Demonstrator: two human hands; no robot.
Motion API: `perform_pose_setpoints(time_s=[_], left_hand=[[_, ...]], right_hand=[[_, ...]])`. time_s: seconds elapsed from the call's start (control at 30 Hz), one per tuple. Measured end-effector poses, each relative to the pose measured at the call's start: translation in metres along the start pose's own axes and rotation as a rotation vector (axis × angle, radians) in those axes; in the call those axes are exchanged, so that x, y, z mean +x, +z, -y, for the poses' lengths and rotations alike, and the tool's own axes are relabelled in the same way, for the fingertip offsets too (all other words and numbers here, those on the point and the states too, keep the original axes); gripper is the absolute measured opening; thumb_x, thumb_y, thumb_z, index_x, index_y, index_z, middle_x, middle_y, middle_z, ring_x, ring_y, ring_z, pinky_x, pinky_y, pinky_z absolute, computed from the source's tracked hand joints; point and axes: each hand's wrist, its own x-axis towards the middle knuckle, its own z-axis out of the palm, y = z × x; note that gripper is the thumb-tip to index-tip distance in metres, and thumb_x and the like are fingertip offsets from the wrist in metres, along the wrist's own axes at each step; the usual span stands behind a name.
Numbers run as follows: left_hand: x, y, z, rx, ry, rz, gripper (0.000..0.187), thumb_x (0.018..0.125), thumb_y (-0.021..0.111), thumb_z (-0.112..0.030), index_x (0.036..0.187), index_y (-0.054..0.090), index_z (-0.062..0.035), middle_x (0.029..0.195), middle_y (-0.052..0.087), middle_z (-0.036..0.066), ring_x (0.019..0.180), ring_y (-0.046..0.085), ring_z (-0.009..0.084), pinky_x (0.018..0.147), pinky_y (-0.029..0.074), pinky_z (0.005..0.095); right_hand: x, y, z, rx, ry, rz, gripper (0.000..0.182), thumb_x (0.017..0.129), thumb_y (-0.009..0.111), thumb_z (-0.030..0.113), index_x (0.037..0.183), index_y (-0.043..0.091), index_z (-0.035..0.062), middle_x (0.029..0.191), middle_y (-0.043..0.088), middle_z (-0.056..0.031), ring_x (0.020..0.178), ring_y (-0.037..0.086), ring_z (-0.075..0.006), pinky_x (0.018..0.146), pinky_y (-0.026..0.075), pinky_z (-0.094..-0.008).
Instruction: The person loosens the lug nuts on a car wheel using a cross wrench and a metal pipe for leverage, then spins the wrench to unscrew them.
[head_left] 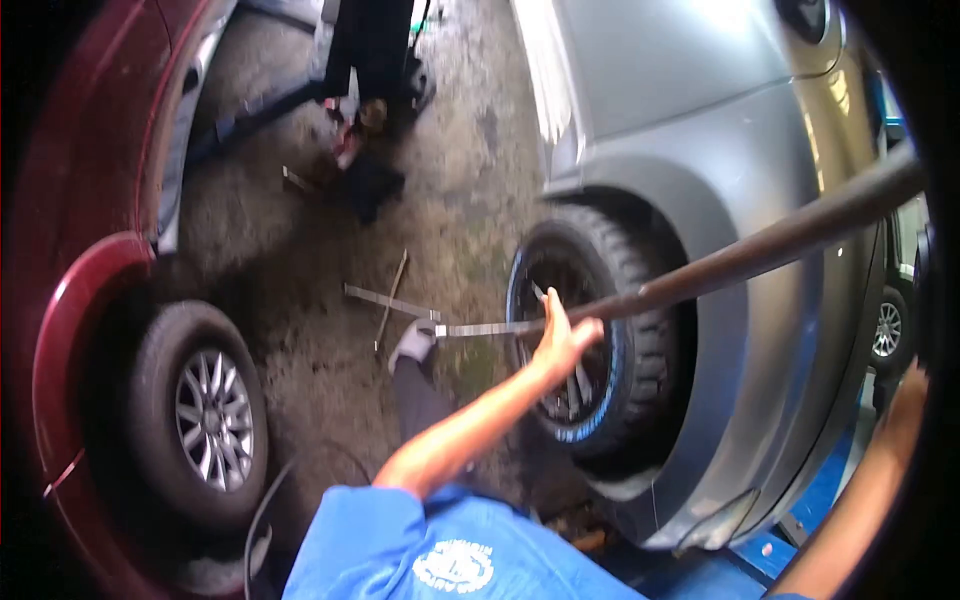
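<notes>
A long metal bar (760,248) crosses from the upper right, thick and brown close to me. Its thinner, bright far part runs down toward my grey shoe (412,342). My left hand (568,338) is closed loosely around the bar where it narrows, thumb above and fingers below; blur hides the exact grip. Behind that hand stands the grey car's wheel (600,340), with a chunky tyre and dark rim. At the right edge, my right hand (908,390) is mostly cut off, apart from the bar, its fingers not readable.
A cross-shaped lug wrench (388,298) lies on the stained floor beyond my shoe. The dark red car (85,270) stands on the left, its silver-rimmed wheel (205,420) facing me. The grey car (690,110) fills the right. A dark lift post (368,50) stands at the back.
</notes>
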Motion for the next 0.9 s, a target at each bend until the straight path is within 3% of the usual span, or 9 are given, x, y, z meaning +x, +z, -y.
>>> perform_pose_setpoints(time_s=[0.1,0.23,0.33,0.37,0.47,0.53,0.6,0.67,0.9], left_hand=[[-0.012,0.001,-0.076,0.611,0.713,-0.020,0.113,0.066,0.075,-0.026,0.150,0.005,0.0005,0.151,0.023,0.025,0.139,0.026,0.0361,0.114,0.022,0.0430],[0.024,0.035,-0.130,0.323,0.661,-0.069,0.084,0.072,0.072,-0.012,0.144,0.027,-0.0087,0.086,0.063,0.010,0.076,0.063,0.0233,0.072,0.050,0.0344],[0.054,0.042,-0.136,0.350,0.670,-0.065,0.038,0.075,0.064,-0.009,0.112,0.055,-0.0036,0.068,0.053,0.000,0.060,0.050,0.0094,0.059,0.044,0.0269],[0.056,0.041,-0.137,0.340,0.614,-0.011,0.030,0.073,0.064,-0.013,0.103,0.058,-0.0103,0.068,0.059,0.011,0.066,0.063,0.0264,0.064,0.049,0.0387],[0.070,0.039,-0.133,0.264,0.560,0.092,0.028,0.076,0.062,-0.005,0.103,0.060,-0.0028,0.068,0.056,-0.002,0.060,0.051,0.0060,0.056,0.044,0.0245],[0.079,0.043,-0.136,0.289,0.800,-0.011,0.027,0.075,0.062,-0.003,0.103,0.060,-0.0029,0.066,0.058,-0.001,0.056,0.052,0.0061,0.053,0.044,0.0247],[0.096,0.031,-0.130,0.267,0.618,-0.056,0.029,0.073,0.066,-0.009,0.101,0.061,-0.0038,0.071,0.063,0.003,0.064,0.060,0.0133,0.060,0.048,0.0282],[0.098,0.032,-0.146,0.321,0.560,-0.146,0.028,0.074,0.065,-0.008,0.101,0.060,-0.0023,0.070,0.062,0.004,0.062,0.060,0.0129,0.058,0.049,0.0290],[0.149,0.004,-0.174,0.473,0.495,-0.145,0.008,0.081,0.060,-0.004,0.087,0.056,-0.0049,0.068,0.058,0.005,0.056,0.059,0.0179,0.050,0.047,0.0313]], right_hand=[[0.056,0.038,-0.024,0.013,0.014,-0.032,0.025,0.094,0.047,0.023,0.110,0.037,0.0054,0.103,0.042,-0.0072,0.094,0.044,-0.0217,0.084,0.036,-0.0372],[0.121,0.065,-0.043,0.114,0.043,-0.088,0.042,0.095,0.048,0.030,0.126,0.034,0.0049,0.121,0.043,-0.0094,0.111,0.043,-0.0239,0.095,0.034,-0.0393],[0.110,0.089,-0.073,0.284,0.058,-0.185,0.054,0.096,0.049,0.035,0.138,0.032,0.0046,0.135,0.044,-0.0109,0.123,0.043,-0.0256,0.104,0.033,-0.0409],[0.087,0.107,-0.092,0.400,0.072,-0.247,0.058,0.096,0.049,0.036,0.142,0.031,0.0045,0.139,0.044,-0.0115,0.127,0.043,-0.0261,0.107,0.032,-0.0414],[-0.044,0.187,-0.102,0.813,0.327,-0.459,0.070,0.096,0.052,0.024,0.151,0.014,0.0024,0.154,0.028,-0.0124,0.133,0.041,-0.0253,0.110,0.031,-0.0373],[-0.152,0.267,-0.129,1.128,0.519,-0.549,0.068,0.093,0.055,0.008,0.149,0.017,0.0019,0.148,0.032,-0.0191,0.133,0.040,-0.0277,0.106,0.037,-0.0372],[-0.279,0.349,-0.133,1.076,0.856,-0.475,0.062,0.090,0.056,0.001,0.145,0.028,0.0013,0.139,0.044,-0.0158,0.124,0.048,-0.0272,0.103,0.039,-0.0344],[-0.411,0.401,-0.110,1.153,1.156,-0.277,0.044,0.086,0.063,0.008,0.126,0.046,0.0056,0.090,0.063,-0.0035,0.068,0.059,-0.0109,0.052,0.048,-0.0226],[-0.637,0.437,0.028,1.032,1.927,-0.303,0.031,0.086,0.060,0.007,0.116,0.051,0.0052,0.081,0.064,-0.0065,0.061,0.061,-0.0140,0.043,0.048,-0.0274]])
